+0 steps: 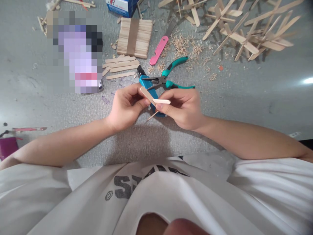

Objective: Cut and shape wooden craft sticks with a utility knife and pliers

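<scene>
My left hand (127,106) pinches a wooden craft stick (146,94) that slants up to the left. My right hand (182,107) pinches a second, shorter craft stick (162,101) lying level, and the two sticks meet between my hands. Both hands hover just above the grey table (244,94). Right behind them lies a blue utility knife (149,91), partly hidden by my fingers. Teal-handled pliers (171,78) rest just beyond it.
A pink-handled knife (158,50) and a flat panel of joined sticks (134,37) lie farther back. Loose sticks (121,67) sit to the left of the pliers. Several stick assemblies (246,32) are heaped at the far right among shavings. A blue-and-white box (121,6) stands at the back.
</scene>
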Action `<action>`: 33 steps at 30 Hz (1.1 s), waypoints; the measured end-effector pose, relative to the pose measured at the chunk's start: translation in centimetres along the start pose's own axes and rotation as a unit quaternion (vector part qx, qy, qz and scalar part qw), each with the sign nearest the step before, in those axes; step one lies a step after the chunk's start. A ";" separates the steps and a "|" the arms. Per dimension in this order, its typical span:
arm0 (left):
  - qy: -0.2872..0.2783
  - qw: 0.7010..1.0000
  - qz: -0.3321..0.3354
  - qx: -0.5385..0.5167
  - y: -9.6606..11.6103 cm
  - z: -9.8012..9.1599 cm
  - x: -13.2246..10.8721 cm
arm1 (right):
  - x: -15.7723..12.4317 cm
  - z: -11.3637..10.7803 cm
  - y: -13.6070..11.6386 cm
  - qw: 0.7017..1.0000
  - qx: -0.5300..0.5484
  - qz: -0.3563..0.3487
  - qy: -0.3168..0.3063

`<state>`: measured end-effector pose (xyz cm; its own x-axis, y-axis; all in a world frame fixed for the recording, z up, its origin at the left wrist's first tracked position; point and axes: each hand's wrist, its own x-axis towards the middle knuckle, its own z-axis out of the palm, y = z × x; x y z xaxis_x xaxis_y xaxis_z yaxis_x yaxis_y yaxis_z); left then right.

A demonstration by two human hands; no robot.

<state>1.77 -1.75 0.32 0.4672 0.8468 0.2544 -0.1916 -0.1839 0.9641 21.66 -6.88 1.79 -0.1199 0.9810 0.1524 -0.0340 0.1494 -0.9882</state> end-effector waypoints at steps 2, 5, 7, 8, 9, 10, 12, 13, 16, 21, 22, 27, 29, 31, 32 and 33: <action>-0.008 1.000 0.003 -0.005 -0.1 -0.1 0.0 | 0.0 0.0 -0.1 1.000 0.001 0.010 -0.001; -0.006 1.000 -0.015 -0.011 -0.3 0.0 -0.2 | 0.1 0.1 -0.2 1.000 0.002 0.019 -0.006; -0.002 0.999 -0.030 -0.015 -0.4 0.0 -0.3 | 0.2 0.1 -0.3 1.000 0.002 0.017 -0.013; -0.002 0.999 -0.035 -0.017 -0.5 0.1 -0.3 | 0.2 0.1 -0.3 1.000 0.001 0.017 -0.016; -0.003 0.999 -0.037 -0.020 -0.5 0.1 -0.4 | 0.2 0.2 -0.4 1.000 -0.001 0.016 -0.018; -0.004 0.999 -0.039 -0.022 -0.6 0.2 -0.4 | 0.3 0.2 -0.4 1.000 -0.003 0.014 -0.022; 0.000 0.999 -0.045 -0.023 -0.6 0.2 -0.4 | 0.2 0.3 -0.3 1.000 -0.007 0.014 -0.027; 0.003 0.998 -0.050 -0.024 -0.6 0.2 -0.4 | 0.2 0.3 -0.3 0.999 -0.009 0.017 -0.029; 0.003 0.997 -0.064 -0.037 -0.6 0.3 -0.5 | 0.2 0.3 0.0 0.999 -0.005 0.034 -0.028; -0.004 0.997 -0.061 -0.051 -0.4 0.3 -0.4 | 0.3 0.1 0.3 0.998 0.019 0.044 -0.029; -0.004 0.997 -0.061 -0.050 -0.4 0.3 -0.4 | 0.3 0.0 0.4 0.998 0.022 0.049 -0.031; 0.007 0.996 -0.066 -0.062 -0.3 0.4 -0.2 | 0.5 -0.4 0.8 0.997 0.046 0.062 -0.026; -0.001 0.994 -0.073 -0.078 -0.4 0.4 0.0 | 0.5 -0.4 1.0 0.996 0.062 0.058 -0.017; -0.006 0.992 -0.087 -0.093 -0.4 0.3 0.1 | 0.5 -0.5 1.1 0.996 0.069 0.061 -0.014; -0.004 0.991 -0.094 -0.098 -0.4 0.3 0.1 | 0.5 -0.5 1.1 0.996 0.066 0.066 -0.015; -0.001 0.990 -0.099 -0.101 -0.4 0.2 0.2 | 0.6 -0.6 1.1 0.995 0.062 0.070 -0.017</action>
<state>2.12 -1.64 0.00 0.5141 0.8555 0.0620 -0.2654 0.0899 0.9599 22.13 -6.09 0.77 -0.1654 0.9861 0.0166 -0.1372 -0.0064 -0.9905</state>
